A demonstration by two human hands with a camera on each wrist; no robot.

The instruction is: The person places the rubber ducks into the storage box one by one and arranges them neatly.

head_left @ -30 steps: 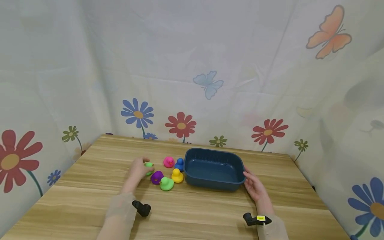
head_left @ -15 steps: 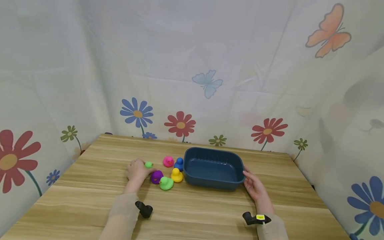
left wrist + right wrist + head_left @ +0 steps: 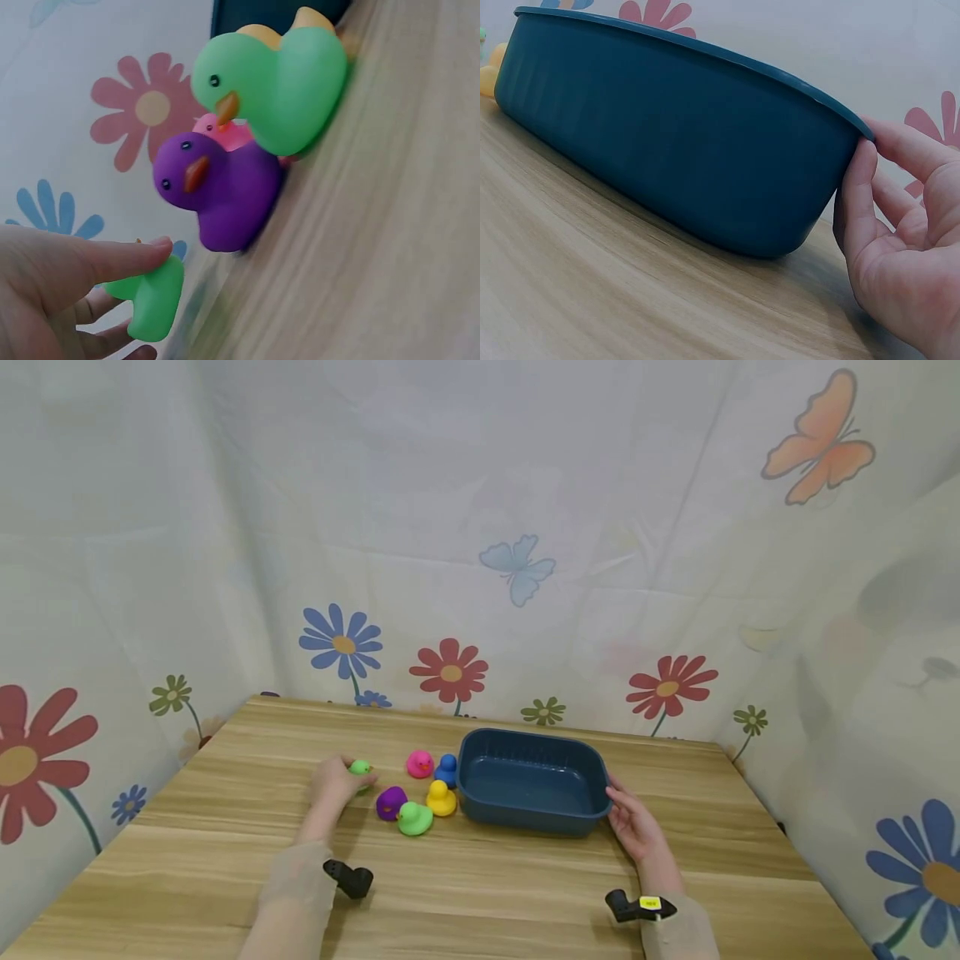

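My left hand (image 3: 330, 787) holds a small bright green rubber duck (image 3: 361, 767) at the left of the group. In the left wrist view its thumb lies across this duck (image 3: 159, 300), with fingers behind. Beside it sit a purple duck (image 3: 392, 803) and a lighter green duck (image 3: 416, 819). A yellow duck (image 3: 441, 798), a blue duck (image 3: 446, 771) and a pink duck (image 3: 420, 764) stand nearer the dark blue plastic basin (image 3: 525, 818). My right hand (image 3: 636, 827) pinches the basin's right rim between thumb and forefinger, as the right wrist view shows.
Everything rests on a wood-grain table (image 3: 480, 893). Behind it hangs a pale curtain (image 3: 420, 485) printed with flowers and butterflies. The basin's inside shows only its bare floor. Each wrist carries a black camera mount (image 3: 348, 878).
My left hand has shifted slightly left with the small green duck, away from the purple one. Between, the hand covered more of that duck. Right hand and basin stay in place.
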